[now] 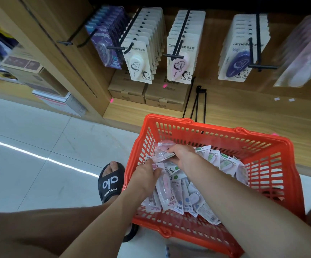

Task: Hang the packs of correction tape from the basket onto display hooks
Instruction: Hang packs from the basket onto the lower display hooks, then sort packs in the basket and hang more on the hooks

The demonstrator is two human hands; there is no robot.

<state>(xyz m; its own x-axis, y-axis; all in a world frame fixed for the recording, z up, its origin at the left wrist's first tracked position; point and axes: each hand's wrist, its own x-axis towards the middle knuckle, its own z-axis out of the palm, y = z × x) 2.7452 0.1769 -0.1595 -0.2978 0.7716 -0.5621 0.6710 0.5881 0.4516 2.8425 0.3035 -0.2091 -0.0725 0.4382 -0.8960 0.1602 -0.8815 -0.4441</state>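
Both hands are down in the red basket (273, 157), which sits on the floor (30, 127) by a wooden shelf (244, 108). The right hand (183, 157) pinches a pink pack (163, 151) in curled fingers. The left hand (147, 174) has its fingers bent round another pack (164, 185) in the pile. Full hooks (179, 34) hang above, with brown boxes (145, 94) below them. A black sandal (110, 183) stands beside the basket.
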